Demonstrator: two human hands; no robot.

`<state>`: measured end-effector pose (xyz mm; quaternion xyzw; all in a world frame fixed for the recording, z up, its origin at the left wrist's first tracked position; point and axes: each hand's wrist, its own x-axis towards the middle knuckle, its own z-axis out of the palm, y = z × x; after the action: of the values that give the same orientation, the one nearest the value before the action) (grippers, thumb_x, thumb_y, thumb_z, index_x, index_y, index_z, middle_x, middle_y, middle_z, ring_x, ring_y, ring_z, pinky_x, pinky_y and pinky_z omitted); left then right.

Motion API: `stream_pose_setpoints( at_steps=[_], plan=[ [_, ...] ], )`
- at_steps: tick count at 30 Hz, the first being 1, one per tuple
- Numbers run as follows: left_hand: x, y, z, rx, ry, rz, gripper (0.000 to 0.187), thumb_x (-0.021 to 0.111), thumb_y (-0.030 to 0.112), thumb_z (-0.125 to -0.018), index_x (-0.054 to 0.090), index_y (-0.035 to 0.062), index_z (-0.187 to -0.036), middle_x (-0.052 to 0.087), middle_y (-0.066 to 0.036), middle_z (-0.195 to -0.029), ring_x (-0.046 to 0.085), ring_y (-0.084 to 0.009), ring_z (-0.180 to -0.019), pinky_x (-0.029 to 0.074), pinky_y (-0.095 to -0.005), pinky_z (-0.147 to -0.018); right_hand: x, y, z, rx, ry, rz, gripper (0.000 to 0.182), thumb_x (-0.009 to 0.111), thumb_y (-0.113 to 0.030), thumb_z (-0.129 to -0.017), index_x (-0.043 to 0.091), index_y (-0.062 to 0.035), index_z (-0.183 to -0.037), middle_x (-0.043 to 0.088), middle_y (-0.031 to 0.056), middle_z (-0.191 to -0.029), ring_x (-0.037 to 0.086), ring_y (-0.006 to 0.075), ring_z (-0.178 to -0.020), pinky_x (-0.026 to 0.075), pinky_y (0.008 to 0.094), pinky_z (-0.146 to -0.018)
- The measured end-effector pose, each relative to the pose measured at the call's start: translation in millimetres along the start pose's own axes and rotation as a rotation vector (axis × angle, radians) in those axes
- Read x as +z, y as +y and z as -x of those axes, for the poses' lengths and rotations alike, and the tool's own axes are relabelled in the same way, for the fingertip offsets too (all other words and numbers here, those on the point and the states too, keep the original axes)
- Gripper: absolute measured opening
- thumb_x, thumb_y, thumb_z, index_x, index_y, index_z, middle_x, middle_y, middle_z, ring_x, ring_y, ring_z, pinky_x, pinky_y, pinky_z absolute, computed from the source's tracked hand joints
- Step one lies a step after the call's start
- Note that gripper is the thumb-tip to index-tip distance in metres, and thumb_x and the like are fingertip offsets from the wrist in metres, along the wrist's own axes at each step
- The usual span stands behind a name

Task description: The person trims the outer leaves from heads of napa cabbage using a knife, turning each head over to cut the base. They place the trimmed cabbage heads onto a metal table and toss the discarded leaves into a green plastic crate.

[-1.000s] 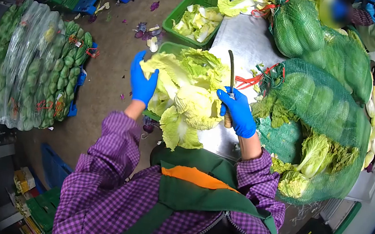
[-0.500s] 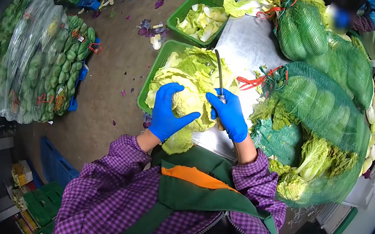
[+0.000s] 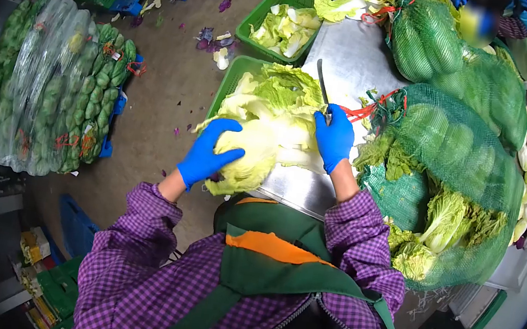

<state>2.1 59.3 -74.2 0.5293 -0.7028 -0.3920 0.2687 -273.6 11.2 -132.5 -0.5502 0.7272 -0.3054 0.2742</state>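
Trimming is the step in hand: a napa cabbage (image 3: 259, 147) lies at the near left edge of the steel table (image 3: 351, 56), its head hanging a little past the table's edge toward the person, and outer leaves are coming off it.

Starting at the left: the left hand (image 3: 208, 152), in a blue glove, is spread wide and cupped over the rounded near end of the cabbage, fingers splayed across the pale leaves, pressing rather than gripping. It closes on nothing; it simply steadies the head against the table edge.

Just beyond the cabbage, a green crate (image 3: 239, 71) sits against the table's left edge, heaped with loose leaves (image 3: 280, 87) that spill over toward the head.

Now the right hand (image 3: 333, 137), also gloved in blue: it is curled tight round the handle of a knife (image 3: 322, 86), blade pointing away from the person toward the far end of the table. The hand rests against the far side of the cabbage. Whether the blade's heel is actually in the leaves is hard to make out, since the glove covers that spot.

Right of that, netted sacks of cabbage (image 3: 452, 149) crowd the table's right side, close by the knife hand.

The next move, as I judge it, calls for a firm left-hand hold while the blade comes down at the base, kept well apart from those spread fingers.
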Motion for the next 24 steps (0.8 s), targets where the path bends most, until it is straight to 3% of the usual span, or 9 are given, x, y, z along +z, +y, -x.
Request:
stream_pose_setpoints(
  at_steps=[2,5,7,11,17,18,19,22,24],
  plan=[
    [-1.1,-20.4,4.3,-0.163,0.021,0.033,0.049,0.082,0.029,-0.067,0.055,0.0063,-0.101,0.055,-0.008,-0.1,0.056,-0.0205,-0.095,0.045,-0.032,-0.086,8.7,12.0,-3.7,-0.003,0.006,0.028,0.028,0.063,-0.023,-0.08,0.059,-0.01,-0.104,0.064,0.015,-0.094,0.062,0.0337,-0.087,0.048,0.0427,-0.074],
    [-10.8,-26.1,6.2,-0.297,-0.12,-0.026,0.052,0.083,0.031,-0.067,0.053,0.0054,-0.102,0.054,-0.007,-0.097,0.054,-0.02,-0.093,0.045,-0.0326,-0.085,14.2,15.3,-10.1,0.027,-0.018,0.059,0.029,0.06,-0.015,-0.077,0.059,-0.0101,-0.106,0.063,0.0153,-0.096,0.062,0.0343,-0.088,0.048,0.0428,-0.076],
    [-16.1,-24.5,0.0,-0.351,-0.169,-0.024,0.063,0.083,0.032,-0.067,0.051,0.0034,-0.114,0.055,-0.009,-0.101,0.055,-0.0207,-0.097,0.045,-0.0327,-0.088,22.1,14.9,-14.4,0.058,-0.075,0.102,0.03,0.06,-0.014,-0.077,0.058,-0.0095,-0.107,0.062,0.0153,-0.099,0.061,0.0342,-0.09,0.048,0.0422,-0.077],
    [-24.1,-21.6,-40.6,-0.634,-0.651,0.134,0.074,0.077,0.032,-0.074,0.042,0.0028,-0.133,0.054,-0.012,-0.125,0.053,-0.0211,-0.112,0.042,-0.0334,-0.096,25.9,5.8,-11.7,0.032,-0.116,0.141,0.03,0.062,-0.018,-0.079,0.057,-0.0088,-0.107,0.061,0.015,-0.103,0.06,0.0338,-0.092,0.048,0.0414,-0.078],
    [-24.9,-27.9,-66.1,-0.889,-0.692,0.577,0.069,0.073,0.029,-0.08,0.041,0.003,-0.135,0.057,-0.009,-0.123,0.055,-0.0178,-0.11,0.045,-0.0332,-0.093,9.0,-30.6,33.8,-0.198,0.045,-0.223,0.075,0.075,-0.033,-0.073,0.04,-0.0053,-0.133,0.05,0.0144,-0.122,0.057,0.0288,-0.102,0.047,0.0367,-0.088],
    [-20.7,-18.1,-64.7,-0.672,-0.651,0.613,0.066,0.074,0.028,-0.079,0.045,0.0053,-0.133,0.059,-0.009,-0.121,0.055,-0.0182,-0.11,0.045,-0.0335,-0.094,8.9,-44.7,40.4,-0.2,0.013,-0.229,0.075,0.076,-0.033,-0.073,0.04,-0.0054,-0.133,0.05,0.0149,-0.123,0.057,0.0293,-0.103,0.047,0.037,-0.089],
    [-17.9,-6.7,-66.1,-0.675,-0.656,0.612,0.066,0.074,0.028,-0.079,0.045,0.0053,-0.133,0.059,-0.009,-0.121,0.055,-0.0182,-0.11,0.045,-0.0335,-0.094,8.8,-53.9,43.6,-0.201,-0.021,-0.236,0.076,0.076,-0.032,-0.072,0.041,-0.0055,-0.133,0.05,0.0153,-0.124,0.057,0.0298,-0.103,0.046,0.0372,-0.09],
    [-2.6,21.0,-67.3,-0.121,-0.698,0.08,0.063,0.075,0.033,-0.078,0.05,0.0062,-0.129,0.056,-0.012,-0.124,0.053,-0.0227,-0.113,0.042,-0.0358,-0.098,28.3,-45.8,25.2,-0.184,-0.02,-0.323,0.077,0.076,-0.029,-0.071,0.039,-0.0074,-0.135,0.049,0.016,-0.126,0.057,0.0311,-0.104,0.047,0.0389,-0.089],
    [21.1,-8.8,-63.1,-0.059,-0.607,-0.125,0.081,0.08,0.038,-0.069,0.043,0.0042,-0.133,0.051,-0.015,-0.128,0.049,-0.0278,-0.118,0.036,-0.0386,-0.103,15.0,-30.3,5.6,0.058,-0.273,-0.05,0.063,0.073,-0.028,-0.071,0.05,-0.0022,-0.124,0.059,0.0199,-0.112,0.06,0.0325,-0.1,0.048,0.0409,-0.086]
  ],
)
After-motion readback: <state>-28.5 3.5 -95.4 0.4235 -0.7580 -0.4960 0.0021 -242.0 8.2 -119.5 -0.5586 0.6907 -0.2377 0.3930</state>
